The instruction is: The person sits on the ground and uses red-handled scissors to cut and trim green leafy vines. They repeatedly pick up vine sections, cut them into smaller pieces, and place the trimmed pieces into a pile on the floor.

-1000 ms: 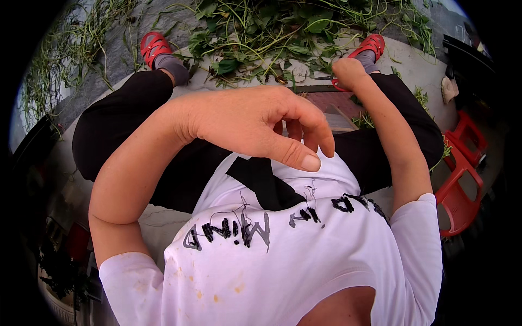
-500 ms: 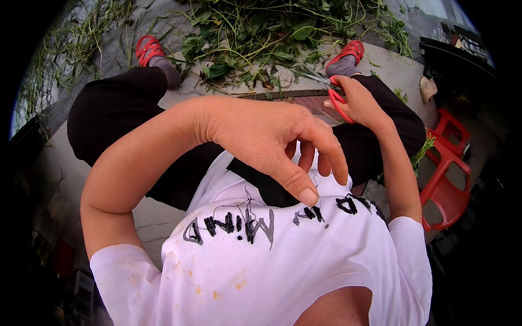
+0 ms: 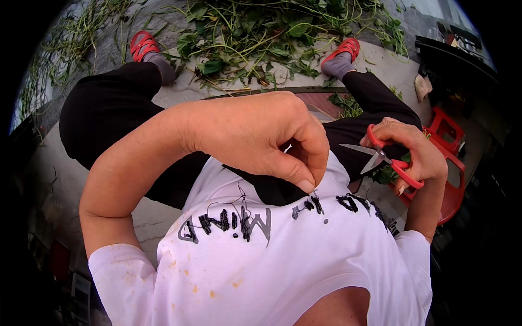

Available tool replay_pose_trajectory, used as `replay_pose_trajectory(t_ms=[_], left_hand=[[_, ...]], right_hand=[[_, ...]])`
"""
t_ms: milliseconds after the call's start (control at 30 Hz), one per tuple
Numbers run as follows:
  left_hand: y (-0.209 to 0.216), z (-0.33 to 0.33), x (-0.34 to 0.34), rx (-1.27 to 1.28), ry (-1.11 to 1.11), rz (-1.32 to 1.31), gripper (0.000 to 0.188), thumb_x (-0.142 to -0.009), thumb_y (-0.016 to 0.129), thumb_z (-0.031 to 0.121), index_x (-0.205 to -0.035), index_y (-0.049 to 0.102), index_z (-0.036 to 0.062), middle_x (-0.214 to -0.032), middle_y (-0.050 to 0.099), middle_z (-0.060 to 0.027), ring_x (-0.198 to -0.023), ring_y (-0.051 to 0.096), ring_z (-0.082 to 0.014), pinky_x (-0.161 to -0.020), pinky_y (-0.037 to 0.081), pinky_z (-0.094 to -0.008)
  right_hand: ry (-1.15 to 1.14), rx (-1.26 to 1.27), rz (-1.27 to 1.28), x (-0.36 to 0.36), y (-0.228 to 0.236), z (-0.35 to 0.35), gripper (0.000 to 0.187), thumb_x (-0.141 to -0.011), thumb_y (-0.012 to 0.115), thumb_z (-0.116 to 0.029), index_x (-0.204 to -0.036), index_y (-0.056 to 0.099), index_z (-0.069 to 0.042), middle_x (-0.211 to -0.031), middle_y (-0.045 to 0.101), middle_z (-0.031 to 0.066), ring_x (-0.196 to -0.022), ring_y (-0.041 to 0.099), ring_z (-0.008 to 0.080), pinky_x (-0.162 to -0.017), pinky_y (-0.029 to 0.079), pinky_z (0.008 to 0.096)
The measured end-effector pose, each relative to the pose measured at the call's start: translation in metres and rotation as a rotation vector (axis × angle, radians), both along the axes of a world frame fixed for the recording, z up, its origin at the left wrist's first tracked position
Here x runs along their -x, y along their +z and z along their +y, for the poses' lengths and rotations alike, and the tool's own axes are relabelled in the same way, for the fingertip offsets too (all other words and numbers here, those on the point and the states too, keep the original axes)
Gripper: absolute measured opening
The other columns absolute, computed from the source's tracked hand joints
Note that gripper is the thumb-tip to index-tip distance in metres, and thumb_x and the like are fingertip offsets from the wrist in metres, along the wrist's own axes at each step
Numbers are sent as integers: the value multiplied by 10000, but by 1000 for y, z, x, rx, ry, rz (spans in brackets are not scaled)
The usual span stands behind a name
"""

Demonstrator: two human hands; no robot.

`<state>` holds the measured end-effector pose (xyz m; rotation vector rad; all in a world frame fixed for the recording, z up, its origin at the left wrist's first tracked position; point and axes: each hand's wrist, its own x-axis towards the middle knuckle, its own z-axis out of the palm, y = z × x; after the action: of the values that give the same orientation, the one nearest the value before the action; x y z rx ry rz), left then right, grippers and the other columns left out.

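My left hand is bent in over my white shirt, thumb and forefinger pinched together. At their tips a thin black thread rises from the dark lettering on the shirt front. My right hand holds scissors with red handles, fingers in the loops. Their blades are apart and point left toward my left hand, above my dark trouser leg. Loose black threads also stand up from the lettering farther left. Yellowish stains mark the shirt's left side.
Cut green vines and leaves lie heaped on the ground beyond my feet, which wear red sandals. More stems spread at far left. A red plastic chair stands behind my right arm. Dark shelving is at far right.
My right hand has come back from beside my right foot toward my body, turning the scissors leftward with blades spread. My left thumb and forefinger have closed into a pinch on the thread.
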<state>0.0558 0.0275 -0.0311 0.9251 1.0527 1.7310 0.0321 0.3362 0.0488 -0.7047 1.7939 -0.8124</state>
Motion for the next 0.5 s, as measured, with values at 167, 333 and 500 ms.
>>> replay_pose_trajectory(t_ms=[167,333,500], left_hand=[[-4,4,-4,-15,33,48,112,-817,701,131,-803,653,31,-749,600,-32,-653,558,-141,-559,435,-264],[-4,1,-3,-20,53,70,136,-823,696,151,-787,638,33,-730,580,-26,-632,536,-135,-534,420,-263],[-4,1,-2,-61,132,151,140,-819,699,155,-780,633,38,-722,567,-22,-613,518,-141,-506,401,-265]], right_hand=[[82,57,14,1,-1,-13,913,-456,774,-675,-1022,560,9,-1004,596,107,-877,551,265,-815,453,353],[146,42,26,2,-1,-18,912,-456,776,-669,-1020,555,13,-983,587,111,-849,537,276,-774,447,352],[175,39,-33,3,2,-19,902,-468,766,-673,-1018,565,14,-989,600,108,-850,549,270,-774,450,351]])
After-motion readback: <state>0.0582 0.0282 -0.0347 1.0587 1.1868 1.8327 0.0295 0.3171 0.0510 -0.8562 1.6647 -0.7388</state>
